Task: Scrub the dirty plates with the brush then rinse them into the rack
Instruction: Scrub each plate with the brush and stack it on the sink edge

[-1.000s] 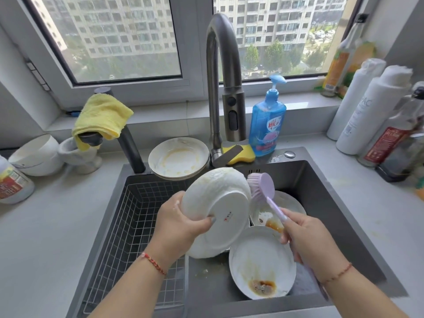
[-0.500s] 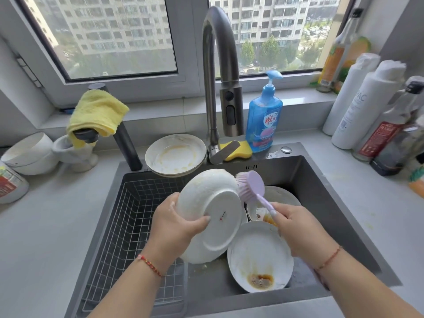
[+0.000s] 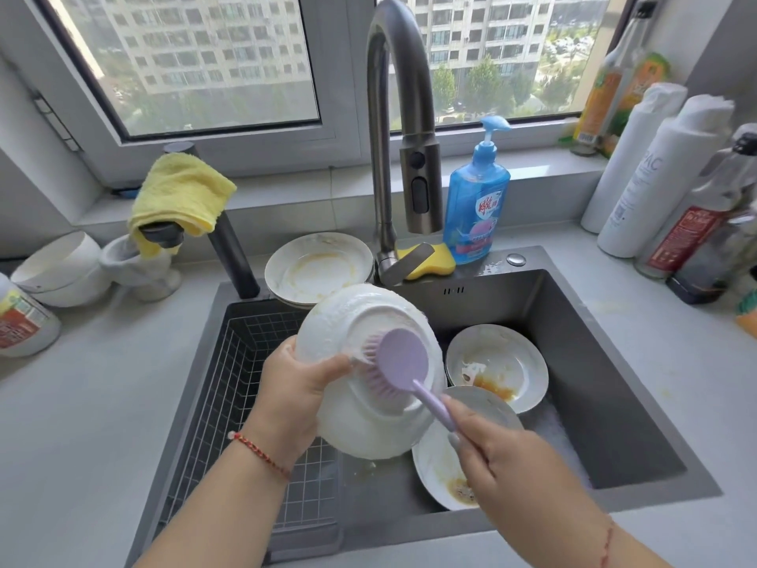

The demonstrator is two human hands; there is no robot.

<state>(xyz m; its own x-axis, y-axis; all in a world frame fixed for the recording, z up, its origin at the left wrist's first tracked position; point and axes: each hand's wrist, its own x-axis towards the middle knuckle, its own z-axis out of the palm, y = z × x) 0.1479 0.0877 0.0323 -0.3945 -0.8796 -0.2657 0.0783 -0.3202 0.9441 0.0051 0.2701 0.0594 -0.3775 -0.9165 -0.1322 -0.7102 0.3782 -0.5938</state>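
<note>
My left hand (image 3: 297,393) grips a white plate (image 3: 360,317) by its left rim and holds it tilted over the sink, soapy underside facing me. My right hand (image 3: 506,465) is closed on the handle of a lilac brush (image 3: 399,360), whose bristles press on the middle of that underside. Two dirty plates lie in the sink basin: one (image 3: 497,364) with orange sauce at the right, one (image 3: 440,471) with brown residue partly under my right hand. A stack of dirty plates (image 3: 317,268) sits behind the sink. The wire rack (image 3: 229,387) fills the sink's left half.
The tall faucet (image 3: 399,116) arches over the sink (image 3: 594,362). A blue soap bottle (image 3: 477,198) and yellow sponge (image 3: 430,260) stand behind the basin. Bottles (image 3: 663,174) line the right counter. A yellow cloth (image 3: 180,194), white bowls (image 3: 57,268) and a jar (image 3: 22,317) sit at the left.
The brush has moved from the plate's upper right edge down and left onto the middle of its underside. My left hand keeps holding the plate in about the same place.
</note>
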